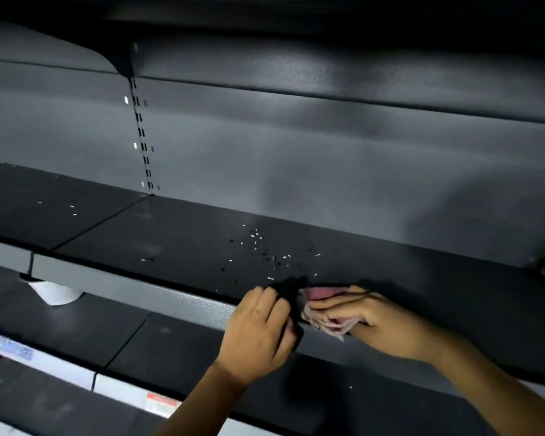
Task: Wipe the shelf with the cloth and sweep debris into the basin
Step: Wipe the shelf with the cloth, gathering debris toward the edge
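A: Nearest you, the lower shelf [76,328] carries a red-and-white price label [162,404] on its front strip. Further along it to the left, a white container [55,294] peeks out from under the lip of the shelf above, mostly hidden; I can't tell if it's the basin

B: Both your hands meet at the front lip of the shelf [170,228] you're cleaning. Your right hand [378,325] has its fingers wrapped over the pink cloth [321,294], which is bunched up right on the edge

A: Your left hand [255,328] is just beside the cloth, fingers curled over the lip against a dark patch. Whether it's gripping anything there, I can't tell; it's too dim

B: Just past your fingertips the debris [265,253] lies scattered on the shelf, small white and black bits, with a few strays well off to the left

A: Farthest back stand the grey back panel [328,152] and a slotted upright [140,130]
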`<state>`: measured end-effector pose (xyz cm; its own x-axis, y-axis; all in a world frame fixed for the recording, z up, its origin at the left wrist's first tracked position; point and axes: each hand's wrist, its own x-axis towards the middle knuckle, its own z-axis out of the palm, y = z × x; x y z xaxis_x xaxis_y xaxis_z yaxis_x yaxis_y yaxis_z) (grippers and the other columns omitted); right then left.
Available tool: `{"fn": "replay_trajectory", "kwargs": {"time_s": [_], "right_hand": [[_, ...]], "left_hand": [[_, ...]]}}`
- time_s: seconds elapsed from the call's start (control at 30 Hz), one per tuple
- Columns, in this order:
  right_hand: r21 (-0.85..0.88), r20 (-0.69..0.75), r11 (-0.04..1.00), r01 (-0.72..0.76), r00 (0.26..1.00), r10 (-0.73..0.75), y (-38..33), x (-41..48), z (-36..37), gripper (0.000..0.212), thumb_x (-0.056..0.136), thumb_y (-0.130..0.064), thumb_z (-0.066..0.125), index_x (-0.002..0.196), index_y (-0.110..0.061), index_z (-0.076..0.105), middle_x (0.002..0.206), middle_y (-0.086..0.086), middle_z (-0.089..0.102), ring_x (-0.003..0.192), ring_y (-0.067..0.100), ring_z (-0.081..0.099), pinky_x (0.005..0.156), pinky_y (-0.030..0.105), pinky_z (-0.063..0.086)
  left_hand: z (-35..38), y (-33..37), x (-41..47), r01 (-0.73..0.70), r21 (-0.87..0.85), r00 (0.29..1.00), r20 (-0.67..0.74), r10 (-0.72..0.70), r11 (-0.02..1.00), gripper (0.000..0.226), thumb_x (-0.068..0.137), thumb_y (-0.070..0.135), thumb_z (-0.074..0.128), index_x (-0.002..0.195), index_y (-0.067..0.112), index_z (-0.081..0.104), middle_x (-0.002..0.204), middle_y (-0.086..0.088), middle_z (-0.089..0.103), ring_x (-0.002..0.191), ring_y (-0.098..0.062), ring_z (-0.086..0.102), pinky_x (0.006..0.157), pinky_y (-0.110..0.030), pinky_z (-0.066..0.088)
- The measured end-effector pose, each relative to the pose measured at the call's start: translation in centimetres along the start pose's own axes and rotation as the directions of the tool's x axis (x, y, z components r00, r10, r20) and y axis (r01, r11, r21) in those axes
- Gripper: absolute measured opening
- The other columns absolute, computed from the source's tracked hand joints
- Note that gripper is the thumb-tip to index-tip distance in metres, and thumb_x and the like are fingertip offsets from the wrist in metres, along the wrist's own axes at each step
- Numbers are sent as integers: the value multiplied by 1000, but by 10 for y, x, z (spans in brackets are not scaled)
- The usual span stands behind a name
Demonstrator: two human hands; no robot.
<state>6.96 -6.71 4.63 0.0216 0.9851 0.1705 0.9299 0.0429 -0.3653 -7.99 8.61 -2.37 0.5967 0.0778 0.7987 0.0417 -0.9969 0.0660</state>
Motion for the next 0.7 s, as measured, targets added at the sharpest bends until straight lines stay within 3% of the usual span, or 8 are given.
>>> {"fn": "replay_trajectory", "kwargs": {"time_s": [0.1,0.2,0.23,0.3,0.4,0.5,0.6,0.7], "right_hand": [[-12,-24,994,107,994,-107,-11,45,17,36,87,5,51,111,-16,68,128,-9,59,124,-18,31,104,-2,17],[23,-61,998,-50,997,51,-4,96,34,46,90,-2,45,127,-27,56,142,-6,46,127,6,37,114,21,25],[43,-55,991,-125,990,127,-3,109,35,44,89,-4,46,126,-26,57,141,1,49,125,16,42,112,29,29],[60,-196,987,-152,967,161,-1,124,29,46,83,3,48,119,-21,63,132,4,59,115,24,55,105,32,38],[284,-498,933,-219,798,339,4,108,6,38,80,6,54,110,-12,67,113,5,70,101,16,64,85,21,44],[453,-544,839,-302,652,529,40,64,-18,32,81,2,58,107,-12,67,98,6,70,88,17,61,77,30,42],[260,-520,698,-667,512,683,76,23,-34,26,89,-12,50,110,-17,63,113,17,66,108,34,58,93,36,31],[70,-284,536,-841,499,819,85,0,-26,41,93,-8,39,134,-13,45,142,20,44,132,38,35,111,38,19]], "left_hand": [[-2,-1,-1,-7,-3,1000,23,7,1000,7,83,18,44,80,14,39,72,-10,46,66,-24,35,62,-32,30],[-8,0,1,-8,0,998,60,8,1000,8,81,19,44,83,14,39,75,-10,46,69,-22,35,64,-30,31],[-10,1,2,2,2,997,79,-2,1000,8,81,20,45,82,13,39,75,-9,46,69,-22,35,64,-30,32],[-14,2,1,36,9,994,105,-36,999,9,81,19,44,80,13,38,76,-8,44,70,-22,33,65,-31,32],[-17,4,-2,94,-11,991,96,-93,995,7,82,17,43,80,12,38,78,-7,40,69,-24,32,66,-33,31],[-15,6,-1,126,-12,989,76,-125,992,7,82,16,43,79,12,38,76,-7,41,68,-22,32,64,-32,29],[-12,8,-1,177,-21,984,43,-176,984,7,82,16,43,79,13,38,75,-7,42,69,-21,32,62,-30,29],[-11,8,-2,199,-74,979,49,-196,977,9,82,17,44,76,11,42,75,-6,43,69,-21,34,63,-32,32]]}}
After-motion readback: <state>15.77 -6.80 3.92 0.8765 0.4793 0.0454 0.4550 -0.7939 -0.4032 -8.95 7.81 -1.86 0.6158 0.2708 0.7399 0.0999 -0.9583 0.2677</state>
